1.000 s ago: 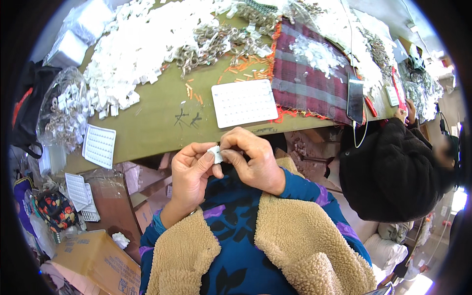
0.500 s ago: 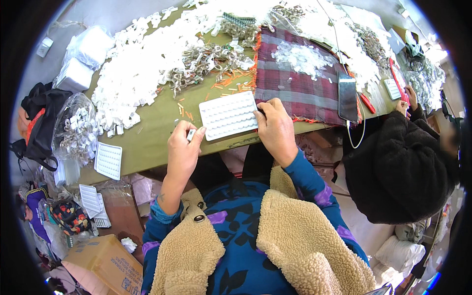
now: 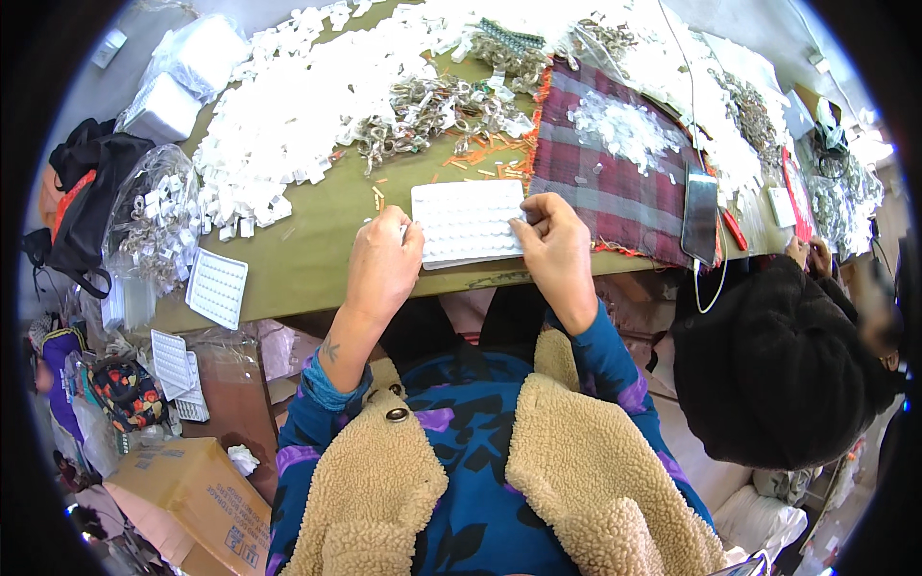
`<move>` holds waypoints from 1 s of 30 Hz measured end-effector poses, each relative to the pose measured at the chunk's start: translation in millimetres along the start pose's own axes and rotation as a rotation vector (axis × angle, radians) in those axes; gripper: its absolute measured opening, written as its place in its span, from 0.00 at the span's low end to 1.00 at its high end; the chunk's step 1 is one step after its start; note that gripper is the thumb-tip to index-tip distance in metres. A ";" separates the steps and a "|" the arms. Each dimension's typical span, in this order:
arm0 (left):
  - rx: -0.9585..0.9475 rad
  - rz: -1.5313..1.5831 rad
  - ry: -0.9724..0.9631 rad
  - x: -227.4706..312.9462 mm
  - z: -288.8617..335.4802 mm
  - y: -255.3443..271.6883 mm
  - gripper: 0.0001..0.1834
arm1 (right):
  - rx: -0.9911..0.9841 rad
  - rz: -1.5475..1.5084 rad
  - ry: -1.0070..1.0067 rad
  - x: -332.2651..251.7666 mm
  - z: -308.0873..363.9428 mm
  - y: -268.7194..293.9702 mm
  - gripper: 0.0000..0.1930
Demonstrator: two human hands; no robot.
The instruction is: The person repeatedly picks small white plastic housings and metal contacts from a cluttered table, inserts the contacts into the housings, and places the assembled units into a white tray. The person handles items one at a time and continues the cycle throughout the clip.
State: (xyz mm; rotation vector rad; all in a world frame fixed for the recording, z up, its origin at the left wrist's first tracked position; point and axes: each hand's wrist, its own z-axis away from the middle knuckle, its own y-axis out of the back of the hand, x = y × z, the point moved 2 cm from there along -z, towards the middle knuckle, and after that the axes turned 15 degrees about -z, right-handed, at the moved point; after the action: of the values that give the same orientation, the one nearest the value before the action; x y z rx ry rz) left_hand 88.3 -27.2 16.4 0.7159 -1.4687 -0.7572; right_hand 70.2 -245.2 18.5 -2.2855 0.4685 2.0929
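In front of me at the table's near edge is a white tray (image 3: 468, 223) with rows of small raised pockets; the edge of another sheet seems to show beneath it. My right hand (image 3: 557, 254) grips its right edge between thumb and curled fingers. At its left edge my left hand (image 3: 386, 254) is closed, thumb and fingertips pressed together; what they hold is hidden by the fingers. Beyond the tray lie loose orange sticks (image 3: 480, 168) and a tangled heap of metal and white pieces (image 3: 423, 120).
A large heap of small white pieces (image 3: 279, 125) covers the far left. On the right, a plaid cloth (image 3: 615, 206) bears clear pieces (image 3: 624, 130) and a phone (image 3: 699, 216) with a cable. Another pocketed tray (image 3: 216, 288) lies left. A co-worker in dark clothing (image 3: 768, 365) sits right.
My left hand has moved right and up to the tray's left edge; the small white piece seen in it before is now out of sight. The whole view has shifted slightly.
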 end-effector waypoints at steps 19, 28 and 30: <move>-0.038 0.402 0.100 -18.4 20.8 16.3 0.04 | -0.126 -0.360 -0.123 -34.0 -1.4 45.2 0.17; 0.179 0.273 -0.065 -39.5 23.2 7.7 0.06 | 0.117 -0.523 0.095 -13.4 -7.2 62.2 0.15; 0.332 0.192 -0.172 -36.5 26.3 5.3 0.06 | 0.227 -0.568 0.180 7.9 -12.6 68.0 0.15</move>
State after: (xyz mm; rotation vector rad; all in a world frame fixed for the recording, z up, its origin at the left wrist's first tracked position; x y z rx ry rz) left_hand 63.3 6.2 -1.1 0.7576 -1.8171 -0.4395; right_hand 67.8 -314.4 25.4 -2.1495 0.0358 1.4969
